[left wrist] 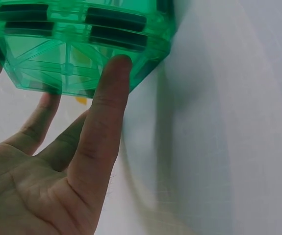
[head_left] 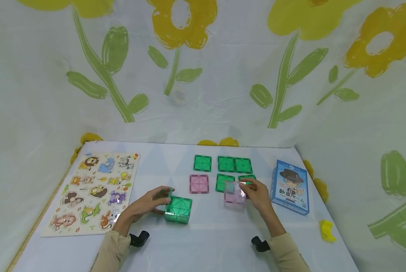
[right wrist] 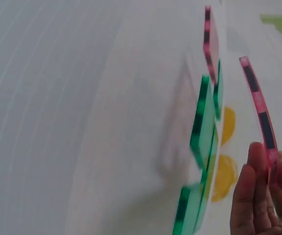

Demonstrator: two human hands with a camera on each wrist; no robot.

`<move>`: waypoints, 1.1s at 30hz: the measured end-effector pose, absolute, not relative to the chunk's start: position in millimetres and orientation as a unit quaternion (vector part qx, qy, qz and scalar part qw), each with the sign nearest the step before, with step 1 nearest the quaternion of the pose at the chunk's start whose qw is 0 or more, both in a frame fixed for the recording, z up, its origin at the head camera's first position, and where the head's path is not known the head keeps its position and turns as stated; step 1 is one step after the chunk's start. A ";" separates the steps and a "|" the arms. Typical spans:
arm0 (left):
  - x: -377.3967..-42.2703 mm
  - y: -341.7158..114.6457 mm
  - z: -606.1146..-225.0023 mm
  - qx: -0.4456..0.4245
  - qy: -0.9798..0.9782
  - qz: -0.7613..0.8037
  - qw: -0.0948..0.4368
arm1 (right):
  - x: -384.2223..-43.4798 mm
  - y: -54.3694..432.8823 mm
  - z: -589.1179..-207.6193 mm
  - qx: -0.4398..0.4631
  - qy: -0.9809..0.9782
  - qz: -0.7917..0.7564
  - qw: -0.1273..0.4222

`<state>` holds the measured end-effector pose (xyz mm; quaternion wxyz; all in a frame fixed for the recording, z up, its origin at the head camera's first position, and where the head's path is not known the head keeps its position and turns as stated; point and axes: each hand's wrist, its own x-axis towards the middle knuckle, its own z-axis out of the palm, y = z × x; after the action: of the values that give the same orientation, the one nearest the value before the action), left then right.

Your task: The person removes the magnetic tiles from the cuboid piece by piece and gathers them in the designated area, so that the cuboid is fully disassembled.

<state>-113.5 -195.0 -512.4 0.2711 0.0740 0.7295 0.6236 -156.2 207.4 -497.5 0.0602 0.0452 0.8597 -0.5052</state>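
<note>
A box shape built of green translucent magnetic tiles [head_left: 178,209] stands on the table left of the middle. My left hand [head_left: 156,201] holds it from its left side, thumb [left wrist: 112,93] on the near face and fingers behind. A pink magnetic tile [head_left: 234,193] is pinched along its right edge by my right hand [head_left: 257,192], held above the table. In the right wrist view this pink tile [right wrist: 260,110] shows edge-on between thumb and fingers. Beyond it a green tile [head_left: 225,183] lies flat; another green tile [head_left: 246,177] is partly covered by the right hand.
A second pink tile [head_left: 199,184] lies beside a green tile [head_left: 202,163] and a joined green pair [head_left: 235,164]. An animal puzzle board [head_left: 94,192] lies at left. On the right are a blue game box [head_left: 290,187] and a yellow piece [head_left: 326,231].
</note>
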 end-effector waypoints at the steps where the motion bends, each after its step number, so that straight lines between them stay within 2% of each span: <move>1: -112.9 -195.8 -513.4 0.070 0.730 0.623 0.271 | -155.8 212.3 -498.9 0.052 0.861 -0.502 0.058; 13: -109.6 -200.7 -512.2 0.070 0.728 0.624 0.275 | -141.3 255.1 -521.4 0.102 0.872 -0.473 0.072; 22: -112.9 -199.0 -510.3 0.088 0.726 0.624 0.274 | -135.3 263.9 -525.9 0.116 0.883 -0.448 0.076; 33: -113.0 -194.3 -512.4 0.078 0.730 0.620 0.277 | -128.5 267.1 -525.2 0.112 0.905 -0.408 0.041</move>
<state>-113.0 -194.3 -512.4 0.2765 0.0785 0.7300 0.6201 -128.5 267.1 -525.2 0.0408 0.1123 0.9051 -0.4080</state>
